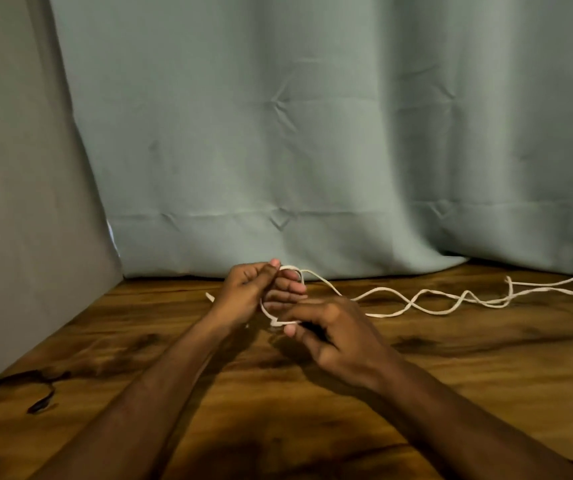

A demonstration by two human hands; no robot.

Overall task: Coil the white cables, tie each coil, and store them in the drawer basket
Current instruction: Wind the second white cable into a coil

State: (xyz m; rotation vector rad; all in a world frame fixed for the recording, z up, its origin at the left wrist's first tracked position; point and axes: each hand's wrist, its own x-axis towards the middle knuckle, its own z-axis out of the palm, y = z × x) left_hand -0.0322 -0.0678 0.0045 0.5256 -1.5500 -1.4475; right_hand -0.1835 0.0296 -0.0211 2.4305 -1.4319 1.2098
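Wood-grain worktop (451,375) fills our near view, and a black cord (40,403) lies at its left edge. Both our forearms reach forward. Our right hand (326,336) pinches the white cable (427,299) low between thumb and fingertips; our left hand (254,292) has its grip curled round a small loop of it, thumb up on top. Thin and pale, the rest snakes rightward across the wood in loose crossing waves. Behind hangs a grey-green curtain (313,133).
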